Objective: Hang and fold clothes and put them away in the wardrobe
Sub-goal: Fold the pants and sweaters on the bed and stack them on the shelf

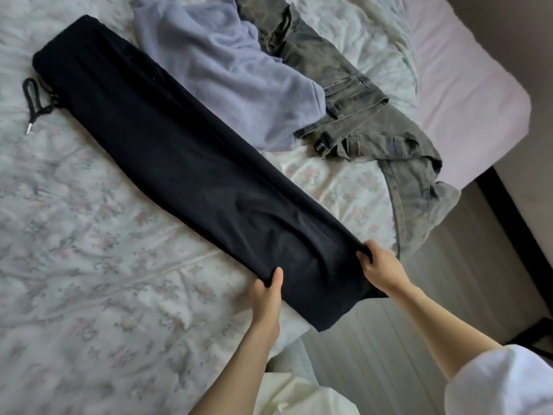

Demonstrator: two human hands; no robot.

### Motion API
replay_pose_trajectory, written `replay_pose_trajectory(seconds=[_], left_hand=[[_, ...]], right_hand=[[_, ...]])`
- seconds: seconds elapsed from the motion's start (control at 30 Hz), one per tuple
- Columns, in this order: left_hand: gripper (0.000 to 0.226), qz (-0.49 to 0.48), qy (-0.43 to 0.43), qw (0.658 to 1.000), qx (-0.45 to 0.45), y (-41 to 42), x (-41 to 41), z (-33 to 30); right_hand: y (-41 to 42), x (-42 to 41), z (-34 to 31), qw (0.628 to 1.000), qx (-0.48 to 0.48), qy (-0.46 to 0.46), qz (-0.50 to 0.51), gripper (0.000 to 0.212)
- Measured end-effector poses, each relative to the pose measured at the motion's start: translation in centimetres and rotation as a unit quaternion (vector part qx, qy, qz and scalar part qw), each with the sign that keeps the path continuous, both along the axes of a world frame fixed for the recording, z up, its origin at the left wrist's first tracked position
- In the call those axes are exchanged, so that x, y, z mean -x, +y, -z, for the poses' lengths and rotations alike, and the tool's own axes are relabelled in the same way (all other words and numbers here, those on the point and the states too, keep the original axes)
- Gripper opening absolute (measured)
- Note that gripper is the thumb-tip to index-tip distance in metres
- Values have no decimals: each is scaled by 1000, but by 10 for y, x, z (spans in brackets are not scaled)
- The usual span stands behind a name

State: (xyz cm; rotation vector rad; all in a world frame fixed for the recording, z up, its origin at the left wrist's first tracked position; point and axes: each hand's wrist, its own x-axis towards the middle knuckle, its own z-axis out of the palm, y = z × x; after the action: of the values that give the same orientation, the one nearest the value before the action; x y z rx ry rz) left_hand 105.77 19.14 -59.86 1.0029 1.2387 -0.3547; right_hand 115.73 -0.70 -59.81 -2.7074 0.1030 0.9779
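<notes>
— Holding the hem end now: my left hand (267, 298) pinches the near corner of the black trousers (167, 145), thumb on top and fingers tucked under, and my right hand (380, 269) grips the other corner the same way.

— Where do they lie?

— Laid flat, leg on leg, slantwise across the floral bedspread (89, 265), waistband at the far end with the drawstring (36, 100) trailing out, hems hanging just over the bed's edge by me.

— So the fold comes next?

— I reckon so. I'd lift both corners level, keep the cloth taut between them, and carry the hems up to meet the waistband squarely, tucking that cord in first. The lilac sweatshirt (227, 70) touches the far side, with the grey jeans (359, 109) beyond it, so I'd mind not to drag either along
</notes>
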Motion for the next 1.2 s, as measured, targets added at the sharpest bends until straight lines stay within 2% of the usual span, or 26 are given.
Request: replay_pose_trajectory(seconds=[0.13,0.2,0.27,0.33,0.37,0.43,0.5,0.6,0.7,0.83,0.93,1.0,1.07,1.2], left_hand=[[16,-11,-3,993,-120,-24,9,-19],[17,-20,-6,991,-136,-31,14,-18],[33,-9,-8,996,-90,-37,24,-6],[53,23,-12,1000,8,-49,38,2],[53,43,-13,998,53,-56,45,5],[36,77,-7,993,94,-70,56,11],[21,104,6,992,76,-82,66,19],[20,149,40,988,24,-96,74,20],[14,158,63,985,-10,-110,74,8],[33,221,132,965,45,-124,80,7],[39,290,189,938,10,-119,83,12],[33,320,196,926,-31,-108,79,13],[10,366,182,911,-57,-90,73,6],[22,352,107,918,-150,-41,45,-18]], right_hand=[[-24,2,-2,999,-6,-21,-48,21],[-35,5,-3,997,4,-40,-61,20],[-40,7,-1,998,0,-53,-44,21],[-42,8,4,999,-17,-29,-21,26],[-43,9,7,1000,-24,0,-13,30],[-48,13,12,997,-40,60,-14,35],[-61,19,18,992,-50,111,-35,30],[-80,28,22,986,-54,153,-34,18],[-94,35,19,990,-16,136,-43,18],[-109,47,15,986,115,100,-68,11],[-108,54,13,980,162,108,-26,44],[-97,57,12,985,146,93,-7,46],[-77,57,6,993,100,55,-19,43],[-15,40,-12,997,4,-51,-62,40]])
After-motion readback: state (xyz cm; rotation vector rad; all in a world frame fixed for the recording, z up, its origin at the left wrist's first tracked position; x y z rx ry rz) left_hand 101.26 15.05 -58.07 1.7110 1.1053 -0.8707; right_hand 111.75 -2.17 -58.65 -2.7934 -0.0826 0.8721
